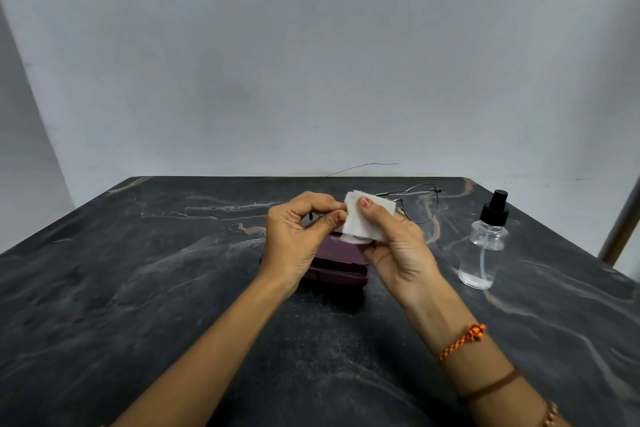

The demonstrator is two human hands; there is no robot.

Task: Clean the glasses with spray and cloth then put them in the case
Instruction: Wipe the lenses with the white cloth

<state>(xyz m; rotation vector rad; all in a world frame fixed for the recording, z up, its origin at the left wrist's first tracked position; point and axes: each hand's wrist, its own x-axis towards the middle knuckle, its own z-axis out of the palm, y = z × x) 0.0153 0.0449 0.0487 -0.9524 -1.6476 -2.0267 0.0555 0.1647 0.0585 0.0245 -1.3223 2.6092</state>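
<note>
Left hand (298, 236): pinches glasses (420, 203) frame.
Right hand (394, 246): thumb clamps white cloth (363, 218) on a lens.
Case (332, 262): purple, beneath both hands.
Spray bottle (485, 243): right of right hand, upright.

case (341, 262) on table (138, 288) ctr; spray bottle (485, 246) right; glasses (420, 203) behind.

You are pinching a white, matt woven cloth (367, 218) in your right hand (398, 253). Beyond that hand, thin metal-wire glasses (420, 201) are glinting. Under both hands, a smooth purple plastic case (332, 263) is lying on dark, veined stone-look tabletop (138, 288). Right of your hand, a clear glossy plastic spray bottle (483, 246) is wearing a matt black nozzle.
</note>
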